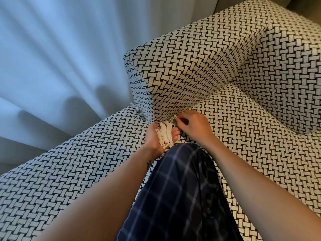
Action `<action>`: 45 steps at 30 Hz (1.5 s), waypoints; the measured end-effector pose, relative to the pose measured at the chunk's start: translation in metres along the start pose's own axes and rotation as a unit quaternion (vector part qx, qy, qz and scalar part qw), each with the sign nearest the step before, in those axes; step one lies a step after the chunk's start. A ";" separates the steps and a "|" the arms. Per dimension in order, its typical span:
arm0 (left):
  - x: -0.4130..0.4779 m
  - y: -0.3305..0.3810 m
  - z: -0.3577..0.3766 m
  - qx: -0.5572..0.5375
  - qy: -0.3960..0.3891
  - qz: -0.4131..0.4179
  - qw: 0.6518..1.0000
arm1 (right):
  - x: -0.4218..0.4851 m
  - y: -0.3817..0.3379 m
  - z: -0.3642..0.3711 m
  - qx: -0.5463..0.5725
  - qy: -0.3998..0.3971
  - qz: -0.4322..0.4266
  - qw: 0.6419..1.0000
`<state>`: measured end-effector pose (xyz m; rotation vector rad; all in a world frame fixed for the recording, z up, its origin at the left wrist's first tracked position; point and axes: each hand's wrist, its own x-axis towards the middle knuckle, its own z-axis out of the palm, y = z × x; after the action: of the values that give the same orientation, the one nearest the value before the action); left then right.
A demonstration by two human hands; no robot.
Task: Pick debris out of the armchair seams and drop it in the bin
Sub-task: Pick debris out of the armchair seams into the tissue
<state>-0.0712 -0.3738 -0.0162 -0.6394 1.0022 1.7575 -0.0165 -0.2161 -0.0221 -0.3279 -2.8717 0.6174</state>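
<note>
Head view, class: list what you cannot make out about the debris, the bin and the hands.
- Bin: nowhere in the head view, outside its edges.
- Seam under the right hand: covered by that hand, so any debris left there is hidden.
- Scrap pinched by the right hand: too small to identify.
- Strips held in the left hand: piled, count unclear; the knee cuts off their lower end.

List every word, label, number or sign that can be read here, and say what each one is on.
No text can be read in this view.
Armchair fabric: woven pattern only, no label showing.
White scraps in the left hand: blank.
Small scrap pinched by the right hand: no marks visible.
Dark mark on the left forearm: too small to read.
Checked trousers: no print.
</note>
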 end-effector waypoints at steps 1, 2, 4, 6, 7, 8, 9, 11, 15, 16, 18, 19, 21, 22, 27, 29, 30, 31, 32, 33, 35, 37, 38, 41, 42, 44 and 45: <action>0.001 0.000 -0.001 -0.001 -0.007 0.000 1.000 | -0.004 0.004 0.000 0.029 -0.007 0.028 0.999; 0.001 0.000 -0.002 0.000 -0.013 0.000 1.000 | -0.008 0.007 0.002 0.056 -0.015 0.055 0.997; 0.000 -0.001 -0.002 0.005 -0.021 0.005 1.000 | -0.015 0.013 0.002 0.101 -0.012 0.104 0.989; -0.001 -0.003 -0.002 0.008 -0.026 0.015 1.000 | -0.021 0.014 0.000 0.136 -0.001 0.141 0.981; -0.002 -0.004 -0.003 0.005 -0.029 0.020 0.999 | -0.024 0.011 -0.001 0.141 -0.004 0.151 0.978; -0.003 -0.004 -0.002 0.005 -0.029 0.024 0.999 | -0.025 0.009 -0.002 0.134 -0.012 0.153 0.979; -0.003 -0.005 -0.002 0.006 -0.029 0.027 0.999 | -0.027 0.007 -0.002 0.115 -0.024 0.151 0.982; -0.003 -0.007 -0.001 0.008 -0.025 0.035 0.999 | -0.026 0.004 -0.002 0.069 -0.045 0.148 0.986; -0.006 -0.009 0.002 0.018 -0.020 0.056 0.998 | -0.030 0.010 -0.001 0.074 -0.043 0.141 0.986; -0.006 -0.009 0.003 0.015 -0.013 0.059 0.998 | -0.033 0.015 -0.002 0.080 -0.044 0.133 0.987; -0.009 -0.010 0.005 0.020 0.005 0.061 0.998 | -0.040 0.024 -0.004 0.083 -0.044 0.113 0.989; -0.009 -0.011 0.006 0.016 0.006 0.063 0.998 | -0.044 0.029 -0.006 0.093 -0.046 0.108 0.989; -0.010 -0.011 0.009 0.016 0.007 0.059 0.998 | -0.053 0.040 -0.009 0.138 -0.046 0.100 0.984; -0.010 -0.010 0.011 0.019 0.014 0.059 0.998 | -0.056 0.045 -0.012 0.161 -0.046 0.092 0.982; -0.006 -0.007 0.016 0.018 0.027 0.044 0.999 | -0.064 0.068 -0.018 0.264 -0.020 0.113 0.958; -0.009 -0.005 0.018 0.035 0.029 0.044 0.998 | -0.063 0.070 -0.017 0.263 -0.018 0.114 0.958; -0.012 -0.006 0.017 0.035 0.026 0.039 0.998 | -0.064 0.069 -0.015 0.254 -0.014 0.115 0.960; -0.012 -0.005 0.017 0.033 0.020 0.033 0.999 | -0.063 0.067 -0.013 0.250 -0.002 0.119 0.961; -0.010 -0.004 0.015 0.031 0.017 0.028 0.999 | -0.062 0.065 -0.011 0.249 0.012 0.127 0.960; -0.006 -0.003 0.013 0.031 0.015 0.026 0.999 | -0.061 0.064 -0.007 0.247 0.028 0.132 0.960; -0.001 -0.002 0.005 0.021 0.003 0.024 0.999 | -0.061 0.063 -0.001 0.241 0.047 0.139 0.959; 0.001 0.000 0.000 0.015 -0.022 0.015 1.000 | -0.061 0.062 -0.001 0.258 0.056 0.149 0.953; 0.001 0.000 -0.002 0.013 -0.038 0.011 0.999 | -0.060 0.061 -0.002 0.259 0.062 0.150 0.952; 0.000 -0.001 -0.004 0.009 -0.047 0.019 0.999 | -0.055 0.053 0.001 0.218 0.077 0.163 0.959; 0.001 -0.001 -0.004 0.011 -0.044 0.020 0.999 | -0.052 0.048 0.004 0.198 0.080 0.172 0.962; 0.002 -0.001 -0.002 0.014 -0.033 0.024 0.999 | -0.042 0.036 0.012 0.141 0.087 0.187 0.968; 0.003 -0.001 -0.002 0.015 -0.030 0.024 0.999 | -0.035 0.028 0.016 0.110 0.087 0.187 0.972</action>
<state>-0.0711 -0.3738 -0.0195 -0.5443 1.0080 1.7903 0.0189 -0.2057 -0.0527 -0.8526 -2.5573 0.9098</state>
